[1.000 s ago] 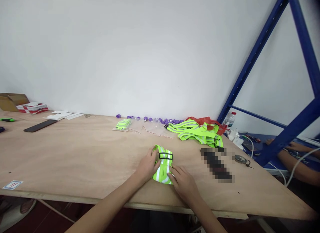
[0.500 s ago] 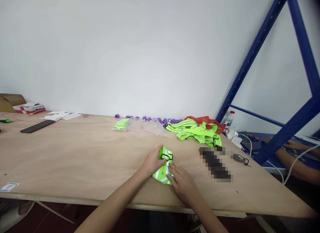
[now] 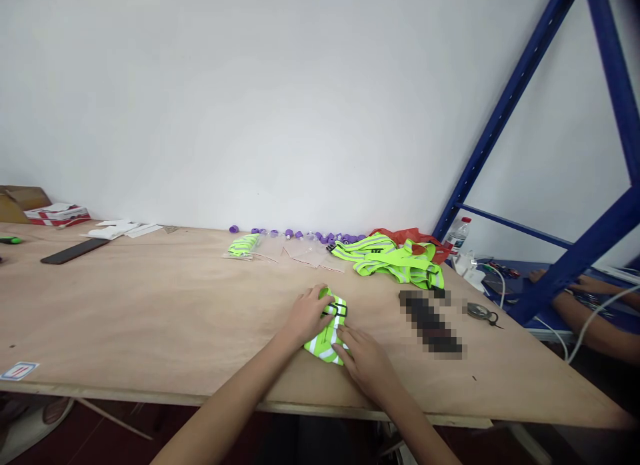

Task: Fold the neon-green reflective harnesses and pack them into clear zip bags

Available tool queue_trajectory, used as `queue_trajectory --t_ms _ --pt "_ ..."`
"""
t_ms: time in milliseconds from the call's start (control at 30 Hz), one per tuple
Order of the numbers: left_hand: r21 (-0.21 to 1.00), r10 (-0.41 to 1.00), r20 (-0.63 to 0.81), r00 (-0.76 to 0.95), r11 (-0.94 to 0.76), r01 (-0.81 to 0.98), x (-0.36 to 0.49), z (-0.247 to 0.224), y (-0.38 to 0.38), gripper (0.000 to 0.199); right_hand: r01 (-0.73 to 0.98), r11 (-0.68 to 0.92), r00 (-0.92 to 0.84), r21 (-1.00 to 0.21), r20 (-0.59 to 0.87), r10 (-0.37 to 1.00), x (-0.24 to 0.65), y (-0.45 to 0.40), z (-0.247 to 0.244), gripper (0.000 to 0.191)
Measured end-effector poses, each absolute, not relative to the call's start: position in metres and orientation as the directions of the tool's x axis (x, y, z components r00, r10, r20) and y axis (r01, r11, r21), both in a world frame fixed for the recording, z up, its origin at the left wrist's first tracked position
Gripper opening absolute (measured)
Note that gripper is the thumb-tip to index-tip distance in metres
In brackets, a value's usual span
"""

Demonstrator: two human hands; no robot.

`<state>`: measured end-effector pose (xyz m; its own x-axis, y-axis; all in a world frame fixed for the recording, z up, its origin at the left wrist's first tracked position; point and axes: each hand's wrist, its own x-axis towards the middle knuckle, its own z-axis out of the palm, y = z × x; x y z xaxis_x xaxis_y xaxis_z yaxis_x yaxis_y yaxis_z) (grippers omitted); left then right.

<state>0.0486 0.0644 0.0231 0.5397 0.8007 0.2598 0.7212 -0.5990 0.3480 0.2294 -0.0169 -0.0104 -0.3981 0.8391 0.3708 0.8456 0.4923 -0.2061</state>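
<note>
A folded reflective vest (image 3: 325, 345) in neon yellow-green with silver stripes lies near the table's front edge. Black plastic buckles (image 3: 338, 310) show on its upper part. My left hand (image 3: 306, 316) grips the vest's upper left, its fingers bent over the top and the thumb on the cloth. Along the right edge, my right hand (image 3: 367, 362) rests with fingers stretched out and thumb apart, touching the fabric. Further back on the right is a loose heap of matching reflective straps (image 3: 400, 262). A packed reflective vest (image 3: 243, 245) sits in a clear bag at the back.
Clear plastic bags (image 3: 310, 253) and several purple caps (image 3: 327, 238) line the wall. A pixelated dark item (image 3: 433, 325) and a metal key-ring object (image 3: 480, 312) lie right. A blue rack (image 3: 505, 112) stands beyond; another person's arm (image 3: 595, 322) shows behind it.
My left hand has shifted slightly, its fingers now reaching further over the top of the folded vest and covering part of the buckles. The right hand stays nearly still.
</note>
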Motion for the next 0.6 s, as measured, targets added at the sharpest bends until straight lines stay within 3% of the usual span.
queue_trajectory --t_ms 233,600 --pt "0.252 0.792 0.214 0.572 -0.610 0.751 0.050 0.029 0.072 0.035 0.848 0.486 -0.393 -0.211 0.364 0.845 0.231 -0.017 -0.012 0.030" --pt "0.421 0.886 0.118 0.448 -0.453 0.786 0.048 0.022 0.077 0.037 0.829 0.498 -0.419 -0.253 0.309 0.854 0.234 -0.024 -0.008 0.042"
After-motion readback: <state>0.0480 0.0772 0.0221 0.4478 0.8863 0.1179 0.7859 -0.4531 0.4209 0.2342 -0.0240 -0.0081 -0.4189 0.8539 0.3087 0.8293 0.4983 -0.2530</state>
